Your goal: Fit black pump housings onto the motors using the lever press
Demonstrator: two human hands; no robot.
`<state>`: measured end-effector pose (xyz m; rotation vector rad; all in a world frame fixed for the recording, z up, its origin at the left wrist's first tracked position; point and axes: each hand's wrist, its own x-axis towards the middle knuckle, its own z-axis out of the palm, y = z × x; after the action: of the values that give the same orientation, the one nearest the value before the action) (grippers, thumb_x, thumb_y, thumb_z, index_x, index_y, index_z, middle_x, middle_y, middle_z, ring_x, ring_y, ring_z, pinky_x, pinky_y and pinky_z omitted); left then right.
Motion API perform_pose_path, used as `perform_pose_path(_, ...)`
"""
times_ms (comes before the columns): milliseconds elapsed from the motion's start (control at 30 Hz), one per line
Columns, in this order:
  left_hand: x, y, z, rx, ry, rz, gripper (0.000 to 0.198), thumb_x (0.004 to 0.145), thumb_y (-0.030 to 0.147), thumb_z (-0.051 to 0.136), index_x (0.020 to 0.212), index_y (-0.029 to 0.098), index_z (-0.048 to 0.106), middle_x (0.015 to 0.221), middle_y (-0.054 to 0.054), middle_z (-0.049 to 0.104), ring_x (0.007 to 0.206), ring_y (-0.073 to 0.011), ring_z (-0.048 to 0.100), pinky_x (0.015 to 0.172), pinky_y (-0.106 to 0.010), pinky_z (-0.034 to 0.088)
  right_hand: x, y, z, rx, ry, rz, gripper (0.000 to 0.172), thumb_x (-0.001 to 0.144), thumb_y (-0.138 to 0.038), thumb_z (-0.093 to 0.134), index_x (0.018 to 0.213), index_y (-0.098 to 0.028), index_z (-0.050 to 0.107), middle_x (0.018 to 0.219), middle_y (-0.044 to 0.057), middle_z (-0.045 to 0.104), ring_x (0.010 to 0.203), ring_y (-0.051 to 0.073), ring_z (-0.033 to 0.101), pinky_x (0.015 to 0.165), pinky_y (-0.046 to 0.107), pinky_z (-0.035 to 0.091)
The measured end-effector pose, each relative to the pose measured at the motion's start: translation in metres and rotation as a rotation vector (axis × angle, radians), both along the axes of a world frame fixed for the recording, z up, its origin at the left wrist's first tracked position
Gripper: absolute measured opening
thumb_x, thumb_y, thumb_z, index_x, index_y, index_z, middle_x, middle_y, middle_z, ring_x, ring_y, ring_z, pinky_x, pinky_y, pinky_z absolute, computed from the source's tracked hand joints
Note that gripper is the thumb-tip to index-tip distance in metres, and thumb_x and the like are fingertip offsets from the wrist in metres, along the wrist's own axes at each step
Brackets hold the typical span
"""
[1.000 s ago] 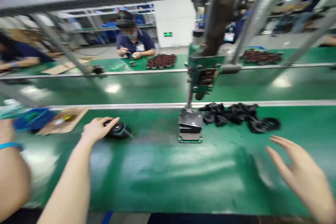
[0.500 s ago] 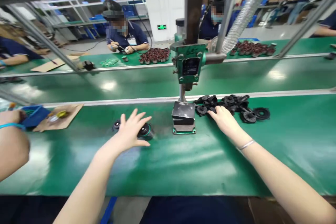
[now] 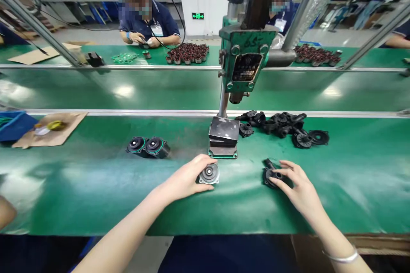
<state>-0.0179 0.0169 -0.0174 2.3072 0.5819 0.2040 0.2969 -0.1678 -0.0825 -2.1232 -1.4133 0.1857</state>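
Hands on two small parts in front of a bench press

Seen from the person's own head, both bare arms reach forward over a green work table (image 3: 96,196). The left hand (image 3: 187,178) lies on the table with its fingers and thumb curled closed round the side of a grey round part (image 3: 209,174). The part's pale metal face points toward the camera, and it sits on the table just in front of the press base (image 3: 223,137). The right hand (image 3: 296,188), a thin bracelet (image 3: 341,258) on its wrist, covers a black part (image 3: 270,175) a little to the right. Thumb and forefinger close loosely on either side of it and the other fingers are spread. That part also rests on the table, well apart from the grey one.

Above the base stands a green press head (image 3: 244,57) on a dark column. A loose pile of black parts (image 3: 282,123) lies to its right, by the metal rail. To the left, two round black pieces with green rings (image 3: 147,146) lie touching each other. Farther left are a sheet of cardboard (image 3: 64,121) and a blue bin (image 3: 13,121).

Across the far table a co-worker in a dark blue shirt (image 3: 145,19) handles something small, beside a cluster of brown coils (image 3: 188,53).
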Motion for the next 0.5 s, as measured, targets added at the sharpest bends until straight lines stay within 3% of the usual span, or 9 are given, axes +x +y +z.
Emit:
perform_pose_path(100,0.013,-0.005,0.004,0.023,-0.112,-0.040,0.077,0.074,0.045,0.074,0.138,0.027,0.035,0.136,-0.012,0.047,0.125,-0.0275,0.050,0.105,-0.043,0.045,-0.012,0.004,0.007,-0.002,-0.078,0.025,0.053,0.074,-0.068,0.054,0.085,-0.018,0.065,0.121,0.004,0.050,0.119,0.013,0.048,0.102,0.032,0.046)
perform_pose_path(233,0.035,0.023,0.040,0.358,-0.242,0.065,0.078,0.074,0.048,0.073,0.139,0.025,0.034,0.136,-0.013,0.046,0.131,-0.0302,0.042,0.111,-0.049,0.036,-0.025,0.012,0.017,-0.050,-0.136,0.175,0.047,0.079,-0.059,0.053,0.106,-0.020,0.059,0.138,0.004,0.038,0.131,0.013,0.039,0.109,0.034,0.044)
perform_pose_path(333,0.070,0.055,0.058,0.556,-0.107,-0.021,0.087,0.069,0.042,0.078,0.140,0.020,0.033,0.141,-0.016,0.042,0.137,-0.0354,0.033,0.112,-0.053,0.032,-0.028,0.016,0.016,-0.062,-0.161,0.318,0.045,0.083,-0.052,0.051,0.116,-0.022,0.055,0.142,0.005,0.033,0.137,0.015,0.032,0.113,0.038,0.041)
perform_pose_path(433,0.104,0.077,0.057,0.556,0.134,-0.122,0.088,0.061,0.034,0.082,0.135,0.013,0.039,0.132,-0.019,0.051,0.125,-0.0366,0.047,0.102,-0.048,0.044,-0.027,0.017,0.012,-0.035,-0.148,0.367,0.039,0.086,-0.045,0.048,0.117,-0.022,0.053,0.139,0.006,0.037,0.136,0.015,0.032,0.112,0.040,0.042)
perform_pose_path(500,0.117,0.082,0.051,0.544,0.234,-0.104,0.082,0.057,0.034,0.082,0.128,0.013,0.046,0.123,-0.017,0.057,0.115,-0.0352,0.054,0.093,-0.044,0.050,-0.026,0.017,0.009,-0.014,-0.128,0.360,0.036,0.087,-0.041,0.046,0.116,-0.022,0.053,0.136,0.007,0.039,0.134,0.013,0.034,0.111,0.038,0.043)
